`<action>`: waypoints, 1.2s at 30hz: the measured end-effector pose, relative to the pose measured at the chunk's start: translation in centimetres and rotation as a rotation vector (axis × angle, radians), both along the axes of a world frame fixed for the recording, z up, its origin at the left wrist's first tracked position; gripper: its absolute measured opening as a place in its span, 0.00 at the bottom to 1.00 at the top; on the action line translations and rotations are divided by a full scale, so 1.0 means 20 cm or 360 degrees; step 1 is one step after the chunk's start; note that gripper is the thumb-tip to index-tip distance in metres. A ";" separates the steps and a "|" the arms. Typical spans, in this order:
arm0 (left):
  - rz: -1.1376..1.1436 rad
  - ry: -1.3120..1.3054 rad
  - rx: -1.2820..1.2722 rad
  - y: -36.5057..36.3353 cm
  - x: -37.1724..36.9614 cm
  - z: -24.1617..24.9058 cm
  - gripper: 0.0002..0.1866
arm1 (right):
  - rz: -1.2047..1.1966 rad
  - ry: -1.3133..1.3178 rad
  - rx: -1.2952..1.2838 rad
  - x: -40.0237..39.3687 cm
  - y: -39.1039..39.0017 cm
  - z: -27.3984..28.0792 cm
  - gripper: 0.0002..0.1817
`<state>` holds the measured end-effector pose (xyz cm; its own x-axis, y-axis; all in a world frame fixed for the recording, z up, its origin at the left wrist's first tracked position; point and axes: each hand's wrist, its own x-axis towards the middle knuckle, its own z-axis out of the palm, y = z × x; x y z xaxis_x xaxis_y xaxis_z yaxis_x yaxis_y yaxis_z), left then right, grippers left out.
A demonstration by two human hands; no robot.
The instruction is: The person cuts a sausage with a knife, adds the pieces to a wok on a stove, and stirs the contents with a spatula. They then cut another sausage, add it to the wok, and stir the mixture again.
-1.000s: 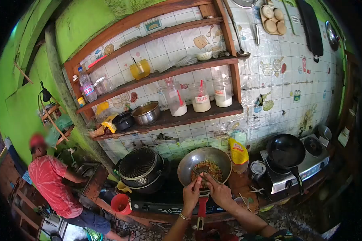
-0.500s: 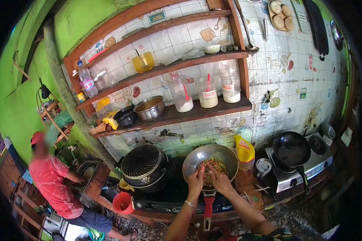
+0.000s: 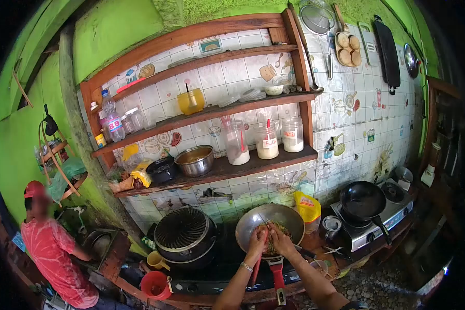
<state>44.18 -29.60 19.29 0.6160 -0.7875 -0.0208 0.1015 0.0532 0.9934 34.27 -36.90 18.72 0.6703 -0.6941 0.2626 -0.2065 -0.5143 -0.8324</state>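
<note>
A metal wok (image 3: 249,223) with a red handle (image 3: 278,281) sits on the dark stove. Chopped food (image 3: 282,227) in mixed green, orange and brown lies in its bottom. My left hand (image 3: 256,244), wearing a bracelet at the wrist, is closed on a long red utensil handle (image 3: 257,263) that runs down toward me. Close beside it over the food, my right hand (image 3: 282,242) is closed too, with a dark utensil handle (image 3: 307,252) sticking out on its right. The working ends of both utensils are hidden by the hands and food.
Left of the wok stands a large black pot (image 3: 185,235), with a red cup (image 3: 155,284) in front. A yellow pouch (image 3: 307,207), a tin can (image 3: 331,224) and a black frying pan (image 3: 363,199) stand to the right. A person (image 3: 51,248) works at the far left.
My view has shifted, so the shelf and wok appear lower. My hands remain over the food, and the red and dark handles now show beside them.
</note>
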 end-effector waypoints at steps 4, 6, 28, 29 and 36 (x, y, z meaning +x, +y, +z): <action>-0.0148 0.0203 0.0001 -0.02 0.08 -0.06 0.12 | -0.0111 0.0183 -0.0058 0.07 -0.01 -0.01 0.22; -0.0145 0.0280 -0.0017 -0.02 0.09 -0.05 0.11 | -0.0139 0.0158 -0.0121 0.11 -0.03 -0.04 0.22; 0.0157 -0.1709 -0.0017 -0.15 0.15 -0.18 0.24 | -0.0134 0.0069 -0.0172 0.13 -0.13 -0.07 0.24; 0.0108 -0.1380 0.0062 -0.16 0.13 -0.17 0.25 | -0.0107 0.0065 -0.0247 0.13 -0.13 -0.06 0.23; -0.0133 -0.0324 0.0434 -0.12 0.11 -0.02 0.26 | -0.0028 -0.0209 -0.0067 0.07 -0.06 0.03 0.25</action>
